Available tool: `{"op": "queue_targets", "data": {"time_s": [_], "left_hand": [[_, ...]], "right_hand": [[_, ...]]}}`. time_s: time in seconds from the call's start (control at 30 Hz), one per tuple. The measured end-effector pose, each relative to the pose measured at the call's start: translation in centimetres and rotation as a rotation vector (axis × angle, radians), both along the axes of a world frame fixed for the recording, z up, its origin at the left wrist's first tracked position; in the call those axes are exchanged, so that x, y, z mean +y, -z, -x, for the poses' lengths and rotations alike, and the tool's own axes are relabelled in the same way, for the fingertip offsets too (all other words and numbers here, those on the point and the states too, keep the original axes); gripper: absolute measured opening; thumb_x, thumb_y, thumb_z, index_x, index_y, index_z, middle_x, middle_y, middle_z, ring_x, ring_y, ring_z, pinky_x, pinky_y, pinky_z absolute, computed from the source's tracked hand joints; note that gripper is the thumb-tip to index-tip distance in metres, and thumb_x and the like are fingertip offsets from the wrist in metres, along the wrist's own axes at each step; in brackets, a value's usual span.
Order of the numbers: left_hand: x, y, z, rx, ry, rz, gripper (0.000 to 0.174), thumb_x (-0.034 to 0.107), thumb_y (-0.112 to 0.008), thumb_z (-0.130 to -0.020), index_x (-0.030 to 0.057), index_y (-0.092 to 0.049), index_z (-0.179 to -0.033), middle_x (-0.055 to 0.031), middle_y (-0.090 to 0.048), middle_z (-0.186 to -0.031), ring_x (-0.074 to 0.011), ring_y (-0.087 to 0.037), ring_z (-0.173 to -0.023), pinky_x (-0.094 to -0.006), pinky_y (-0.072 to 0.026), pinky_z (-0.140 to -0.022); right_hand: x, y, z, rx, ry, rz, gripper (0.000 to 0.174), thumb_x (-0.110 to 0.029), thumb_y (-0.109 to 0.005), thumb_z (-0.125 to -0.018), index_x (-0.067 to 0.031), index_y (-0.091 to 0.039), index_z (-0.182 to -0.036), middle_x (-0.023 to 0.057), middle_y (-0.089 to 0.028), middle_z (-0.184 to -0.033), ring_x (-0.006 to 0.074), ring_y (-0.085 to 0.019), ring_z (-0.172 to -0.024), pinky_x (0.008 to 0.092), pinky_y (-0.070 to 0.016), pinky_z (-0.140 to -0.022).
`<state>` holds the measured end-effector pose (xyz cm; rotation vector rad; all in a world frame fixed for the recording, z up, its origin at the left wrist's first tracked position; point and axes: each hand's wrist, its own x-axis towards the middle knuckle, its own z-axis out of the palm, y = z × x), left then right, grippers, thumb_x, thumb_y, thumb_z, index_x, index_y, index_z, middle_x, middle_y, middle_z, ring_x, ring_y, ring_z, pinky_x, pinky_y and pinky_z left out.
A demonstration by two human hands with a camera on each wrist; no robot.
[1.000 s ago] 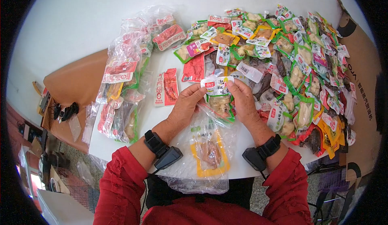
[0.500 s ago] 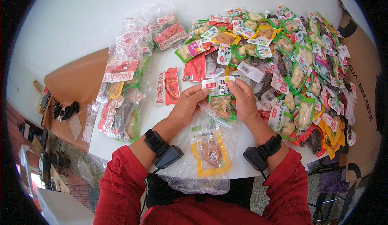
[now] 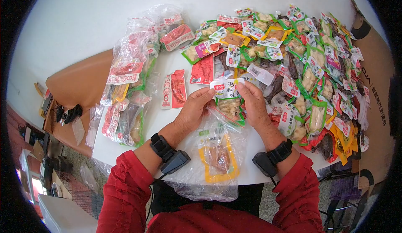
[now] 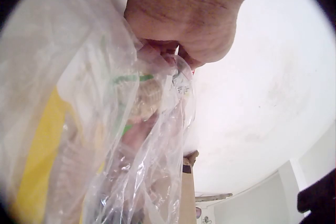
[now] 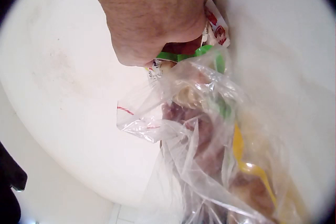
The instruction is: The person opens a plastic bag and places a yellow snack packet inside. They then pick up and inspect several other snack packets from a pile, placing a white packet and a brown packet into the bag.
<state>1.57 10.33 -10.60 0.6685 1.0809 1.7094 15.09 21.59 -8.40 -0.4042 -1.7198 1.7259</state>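
Both hands hold a vacuum-sealed snack packet with a white printed header point(image 3: 226, 90) and a green border, upright in front of the body. My left hand point(image 3: 194, 107) pinches its upper left corner, thumb on the front; my right hand point(image 3: 254, 107) pinches the upper right corner the same way. A clear plastic bag point(image 3: 190, 190) hangs below and around the packet's lower part, its upper edge close to both hands. Inside the bag lies a yellow-bordered packet point(image 3: 220, 160) with brown contents. In the right wrist view the bag's film point(image 5: 142, 121) covers much of the green-edged packet.
A large heap of mixed snack packets point(image 3: 307, 80) covers the table's right and back. One red-and-white packet point(image 3: 173, 90) lies left of the hands. Filled clear bags point(image 3: 125, 76) line the left edge. Cardboard point(image 3: 374, 90) stands at the right.
Almost nothing differs. Both hands keep their pinch on the green-edged packet, and the whole scene shifts only slightly in the head view.
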Motion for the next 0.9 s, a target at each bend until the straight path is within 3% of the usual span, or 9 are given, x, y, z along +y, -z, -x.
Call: {"op": "queue_targets", "data": {"time_s": [0.03, 0.27, 0.37, 0.43, 0.53, 0.67, 0.77, 0.83, 0.9], "left_hand": [[0.0, 0.0, -0.1, 0.021, -0.005, -0.006, 0.018, 0.026, -0.051, -0.086, 0.0107, -0.06, -0.09, 0.0055, -0.05, -0.062, -0.0024, -0.041, -0.052, -0.0177, -0.0289, -0.045], [-0.1, -0.2, -0.2, 0.023, -0.011, 0.014, 0.018, 0.027, -0.051, -0.086, 0.0113, -0.059, -0.092, 0.006, -0.051, -0.065, -0.0022, -0.04, -0.053, -0.0174, -0.0281, -0.046], [-0.2, -0.4, -0.4, 0.178, 0.092, 0.028, 0.022, 0.024, -0.052, -0.085, 0.0087, -0.055, -0.101, 0.0035, -0.056, -0.078, -0.0034, -0.049, -0.064, -0.0177, -0.0376, -0.054], [-0.2, -0.9, -0.8, 0.171, 0.227, -0.09, 0.041, 0.022, -0.054, -0.084, 0.0031, -0.044, -0.118, -0.0054, -0.056, -0.106, -0.0122, -0.054, -0.091, -0.0247, -0.0451, -0.076], [-0.7, -2.4, -1.3, 0.314, 0.418, -0.11, 0.045, 0.022, -0.054, -0.085, 0.0026, -0.039, -0.122, -0.0078, -0.053, -0.113, -0.0157, -0.053, -0.1, -0.0277, -0.0434, -0.084], [-0.5, -1.7, -1.4, 0.385, 0.458, -0.063, 0.044, 0.023, -0.053, -0.085, 0.0033, -0.039, -0.123, -0.0077, -0.052, -0.113, -0.0151, -0.053, -0.099, -0.0269, -0.0436, -0.083], [-0.7, -1.7, -1.5, 0.417, 0.385, -0.039, 0.041, 0.023, -0.053, -0.086, 0.0045, -0.041, -0.12, -0.006, -0.055, -0.108, -0.012, -0.054, -0.09, -0.0233, -0.0449, -0.074], [-0.7, -1.5, -1.1, 0.34, 0.273, -0.06, 0.034, 0.019, -0.051, -0.087, 0.005, -0.044, -0.117, -0.0035, -0.058, -0.099, -0.0076, -0.054, -0.076, -0.0211, -0.0437, -0.067], [-0.7, -1.5, -1.0, 0.352, 0.165, -0.037, 0.034, 0.019, -0.051, -0.087, 0.0054, -0.044, -0.117, -0.0032, -0.059, -0.097, -0.0073, -0.052, -0.072, -0.0205, -0.0426, -0.064]], "right_hand": [[0.0, 0.0, 0.0, -0.006, 0.005, 0.012, 0.025, -0.023, -0.047, -0.088, -0.0005, -0.056, -0.093, 0.0009, -0.057, -0.084, 0.0058, -0.05, -0.077, 0.0204, -0.0399, -0.07], [0.3, 0.8, 0.3, 0.059, -0.003, 0.035, 0.027, -0.023, -0.046, -0.088, 0.0017, -0.056, -0.095, 0.0026, -0.057, -0.083, 0.0079, -0.05, -0.076, 0.0229, -0.0412, -0.07], [0.7, 1.3, 0.5, 0.03, 0.061, 0.159, 0.028, -0.024, -0.046, -0.088, 0.0009, -0.056, -0.094, 0.0023, -0.057, -0.083, 0.008, -0.051, -0.076, 0.0229, -0.0417, -0.07], [1.1, 1.6, 0.6, 0.106, 0.03, 0.145, 0.028, -0.025, -0.046, -0.088, -0.0004, -0.056, -0.096, 0.0023, -0.058, -0.085, 0.0081, -0.052, -0.075, 0.0228, -0.0428, -0.069], [0.7, 1.2, 0.8, 0.235, -0.019, 0.331, 0.027, -0.025, -0.046, -0.089, -0.0013, -0.055, -0.098, 0.0021, -0.058, -0.087, 0.0082, -0.053, -0.075, 0.0227, -0.0436, -0.068], [0.5, 0.5, 0.4, 0.228, -0.033, 0.351, 0.027, -0.024, -0.046, -0.089, -0.0014, -0.053, -0.1, 0.0032, -0.057, -0.089, 0.0081, -0.053, -0.076, 0.0221, -0.0443, -0.067], [0.4, 0.4, 0.6, 0.2, -0.013, 0.325, 0.027, -0.025, -0.045, -0.089, -0.0017, -0.052, -0.101, 0.0036, -0.056, -0.089, 0.0075, -0.053, -0.074, 0.0214, -0.0449, -0.065], [0.4, 0.5, 0.4, 0.066, 0.092, 0.064, 0.026, -0.022, -0.047, -0.088, -0.0025, -0.051, -0.104, 0.0039, -0.056, -0.088, 0.0075, -0.052, -0.073, 0.0224, -0.0455, -0.064], [-0.3, 0.1, 0.5, 0.068, 0.137, -0.016, 0.026, -0.022, -0.049, -0.087, -0.0029, -0.05, -0.105, 0.0044, -0.055, -0.089, 0.0082, -0.052, -0.073, 0.0232, -0.0455, -0.065]]}}
